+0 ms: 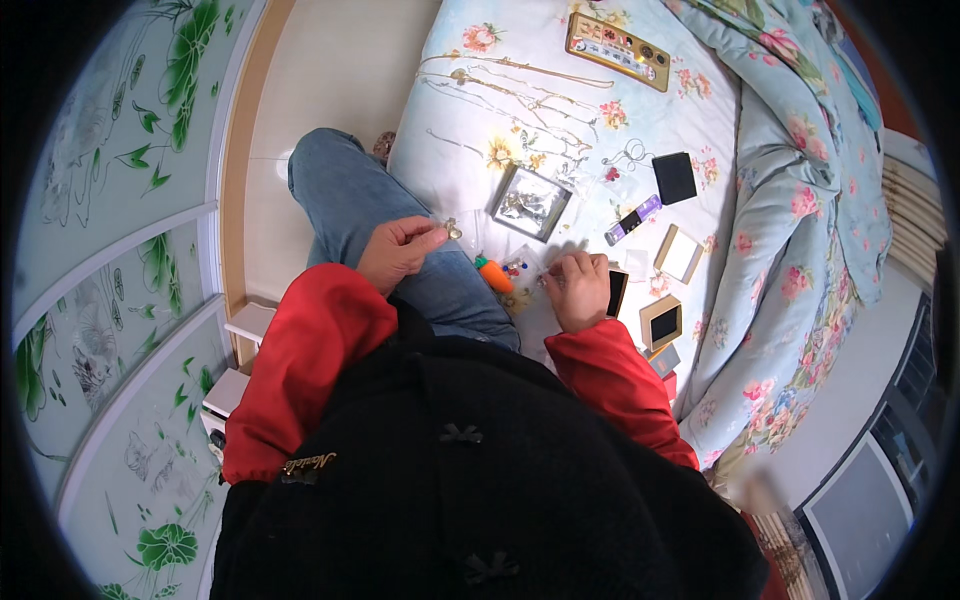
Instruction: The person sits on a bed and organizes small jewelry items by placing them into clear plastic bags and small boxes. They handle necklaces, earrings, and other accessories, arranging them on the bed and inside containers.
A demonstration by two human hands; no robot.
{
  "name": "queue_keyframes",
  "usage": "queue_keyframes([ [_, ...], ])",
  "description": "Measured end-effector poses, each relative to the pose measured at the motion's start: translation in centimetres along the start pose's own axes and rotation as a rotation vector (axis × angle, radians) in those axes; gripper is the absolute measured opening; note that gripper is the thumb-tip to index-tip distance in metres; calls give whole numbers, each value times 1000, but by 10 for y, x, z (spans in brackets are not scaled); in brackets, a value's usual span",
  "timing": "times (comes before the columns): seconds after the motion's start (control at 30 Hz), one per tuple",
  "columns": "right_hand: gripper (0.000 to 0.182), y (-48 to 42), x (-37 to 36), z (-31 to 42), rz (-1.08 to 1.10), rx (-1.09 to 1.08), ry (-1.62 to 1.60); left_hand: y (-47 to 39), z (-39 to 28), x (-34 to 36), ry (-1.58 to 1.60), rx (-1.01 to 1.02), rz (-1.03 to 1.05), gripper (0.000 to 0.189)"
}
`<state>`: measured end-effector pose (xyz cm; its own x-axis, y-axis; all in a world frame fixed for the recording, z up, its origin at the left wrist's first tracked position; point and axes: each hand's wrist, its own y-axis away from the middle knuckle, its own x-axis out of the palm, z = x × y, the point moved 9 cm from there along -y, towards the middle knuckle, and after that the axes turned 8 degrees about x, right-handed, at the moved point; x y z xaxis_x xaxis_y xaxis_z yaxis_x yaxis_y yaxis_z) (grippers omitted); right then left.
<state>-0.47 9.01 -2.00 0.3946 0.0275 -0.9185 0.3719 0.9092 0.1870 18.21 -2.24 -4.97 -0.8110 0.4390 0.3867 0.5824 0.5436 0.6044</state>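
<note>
My left hand pinches a small gold-coloured piece of jewellery between thumb and fingers, above my knee in blue jeans. My right hand is low over the bed with its fingertips drawn together at a small shiny item, too small to make out. Between the hands lie an orange carrot-shaped object and a small transparent bag with red and blue beads. Just beyond them is a grey-rimmed open box with silvery jewellery inside. An open box with a dark inside is partly hidden behind my right hand.
Several chain necklaces are spread across the floral bedsheet. A gold-coloured decorated case lies at the far end. To the right are a black pouch, a purple package, small boxes and a bunched quilt.
</note>
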Motion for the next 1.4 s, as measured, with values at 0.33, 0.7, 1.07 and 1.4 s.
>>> queue_keyframes([
  [0.33, 31, -11, -6, 27, -86, 12, 57, -2, 3, -3, -25, -8, -13, 20],
  [0.7, 20, 4, 0, -22, 131, 526, -633, -2, 7, -3, -14, 1, 11, 18],
  [1.07, 23, -29, -10, -1, -75, 416, -567, -2, 5, -6, -13, 6, 4, 19],
  [1.4, 31, 6, -4, -3, 13, 109, 88, 0, 4, -4, -17, 2, 6, 18],
])
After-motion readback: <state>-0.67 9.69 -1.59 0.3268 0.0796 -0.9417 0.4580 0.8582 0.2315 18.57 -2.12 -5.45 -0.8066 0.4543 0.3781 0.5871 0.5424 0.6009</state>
